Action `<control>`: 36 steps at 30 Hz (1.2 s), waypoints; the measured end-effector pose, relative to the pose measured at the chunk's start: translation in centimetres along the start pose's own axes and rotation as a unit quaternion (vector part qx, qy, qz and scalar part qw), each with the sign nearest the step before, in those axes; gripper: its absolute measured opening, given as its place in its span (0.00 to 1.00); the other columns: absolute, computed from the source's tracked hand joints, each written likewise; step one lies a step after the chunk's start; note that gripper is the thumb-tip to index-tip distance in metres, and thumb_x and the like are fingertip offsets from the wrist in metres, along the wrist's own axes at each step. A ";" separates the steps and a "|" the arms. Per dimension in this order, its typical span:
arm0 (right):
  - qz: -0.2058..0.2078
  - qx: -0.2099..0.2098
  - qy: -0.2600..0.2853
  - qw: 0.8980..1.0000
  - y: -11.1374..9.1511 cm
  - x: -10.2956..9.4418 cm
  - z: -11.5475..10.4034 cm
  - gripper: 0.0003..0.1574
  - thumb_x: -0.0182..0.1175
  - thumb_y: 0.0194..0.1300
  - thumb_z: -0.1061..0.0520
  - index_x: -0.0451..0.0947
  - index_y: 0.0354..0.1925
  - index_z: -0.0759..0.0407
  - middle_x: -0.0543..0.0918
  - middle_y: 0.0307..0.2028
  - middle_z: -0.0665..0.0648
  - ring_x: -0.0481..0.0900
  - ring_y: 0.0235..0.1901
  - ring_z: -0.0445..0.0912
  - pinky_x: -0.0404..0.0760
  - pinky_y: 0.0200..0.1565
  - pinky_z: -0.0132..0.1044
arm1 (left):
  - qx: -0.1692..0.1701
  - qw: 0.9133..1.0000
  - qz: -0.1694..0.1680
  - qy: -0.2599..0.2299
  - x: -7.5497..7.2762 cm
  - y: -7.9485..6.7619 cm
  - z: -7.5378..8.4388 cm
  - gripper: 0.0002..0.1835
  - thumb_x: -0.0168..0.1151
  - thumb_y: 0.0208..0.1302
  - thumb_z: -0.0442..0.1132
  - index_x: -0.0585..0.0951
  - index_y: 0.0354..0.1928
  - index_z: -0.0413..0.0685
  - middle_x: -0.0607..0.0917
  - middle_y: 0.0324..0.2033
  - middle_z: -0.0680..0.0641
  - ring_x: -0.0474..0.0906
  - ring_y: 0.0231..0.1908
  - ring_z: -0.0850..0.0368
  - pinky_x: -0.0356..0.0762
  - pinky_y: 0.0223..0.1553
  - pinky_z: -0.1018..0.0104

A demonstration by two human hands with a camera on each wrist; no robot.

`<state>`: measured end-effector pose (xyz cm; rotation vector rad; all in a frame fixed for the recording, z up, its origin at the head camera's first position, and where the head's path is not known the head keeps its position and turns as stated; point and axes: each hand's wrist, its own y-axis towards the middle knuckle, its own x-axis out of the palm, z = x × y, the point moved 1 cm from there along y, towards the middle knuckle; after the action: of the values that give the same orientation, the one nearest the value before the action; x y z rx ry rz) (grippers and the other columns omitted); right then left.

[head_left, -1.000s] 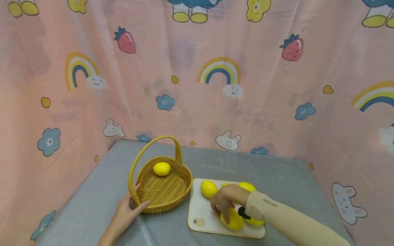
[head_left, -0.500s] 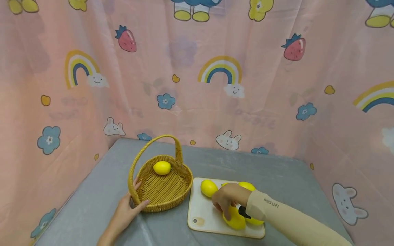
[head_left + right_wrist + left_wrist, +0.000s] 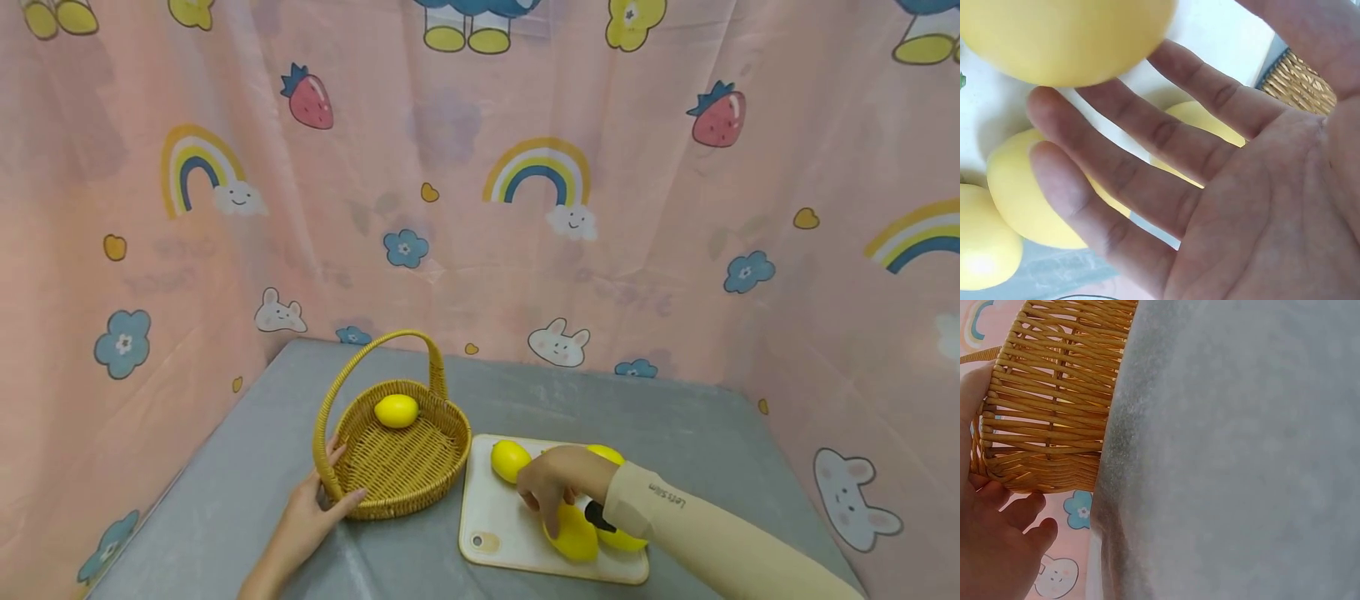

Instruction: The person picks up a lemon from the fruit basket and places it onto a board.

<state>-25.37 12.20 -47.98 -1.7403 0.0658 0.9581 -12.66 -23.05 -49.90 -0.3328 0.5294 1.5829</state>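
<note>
My left hand grips the near left rim of a heart-shaped wicker basket, thumb over the rim. In the left wrist view, its fingers curl beside the woven wall. One lemon lies inside the basket, at the back. Over a white cutting board, my right hand pinches the front lemon between thumb and fingers. The right wrist view has that lemon at the fingertips, with other lemons behind the fingers.
More lemons share the board: one at back left, one at back right, one at front right partly behind the wrist. The basket's tall handle arches over it. A patterned pink curtain encloses the grey table.
The right hand has shifted slightly right with its fingers on the front lemon, which has turned a little. The left hand and basket have stayed in place.
</note>
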 end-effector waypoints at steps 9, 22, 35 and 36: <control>0.098 -0.043 0.070 0.992 -6.9 -3.9 -3.7 0.14 0.74 0.56 0.62 0.80 0.40 0.57 0.75 0.31 0.50 0.69 0.23 0.43 0.72 0.27 0.32 | -0.001 1.000 0.000 0.000 0.0 0.1 0.1 0.43 0.68 0.65 0.50 0.61 0.76 0.42 0.51 0.78 0.44 0.51 0.73 0.33 0.55 0.65 0.28; 0.273 -0.180 0.046 0.944 -4.4 -9.3 -7.0 0.06 0.67 0.64 0.62 0.83 0.29 0.57 0.79 0.25 0.47 0.73 0.24 0.39 0.74 0.27 0.31 | 0.010 1.000 0.015 -0.001 -0.1 0.1 -0.8 0.43 0.69 0.64 0.49 0.62 0.75 0.40 0.53 0.77 0.46 0.52 0.73 0.36 0.54 0.66 0.30; 0.287 -0.146 0.021 0.946 -0.7 -13.5 -12.1 0.21 0.64 0.69 0.55 0.79 0.58 0.58 0.83 0.52 0.53 0.81 0.44 0.44 0.81 0.44 0.40 | 0.020 0.999 0.025 -0.018 0.0 0.5 -1.3 0.42 0.71 0.62 0.47 0.65 0.73 0.40 0.56 0.77 0.47 0.54 0.73 0.39 0.55 0.67 0.33; 0.285 -0.143 0.022 0.947 -0.4 -13.7 -12.5 0.23 0.64 0.69 0.54 0.78 0.61 0.57 0.81 0.56 0.54 0.81 0.48 0.46 0.81 0.47 0.42 | 0.020 0.999 0.025 -0.020 -0.1 0.5 -1.2 0.42 0.72 0.62 0.47 0.65 0.73 0.40 0.56 0.77 0.48 0.54 0.73 0.40 0.55 0.68 0.33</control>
<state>-27.38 -3.37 -38.21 -2.0595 0.5053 1.3987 -13.27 -23.75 -50.85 -0.2597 0.5413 1.6219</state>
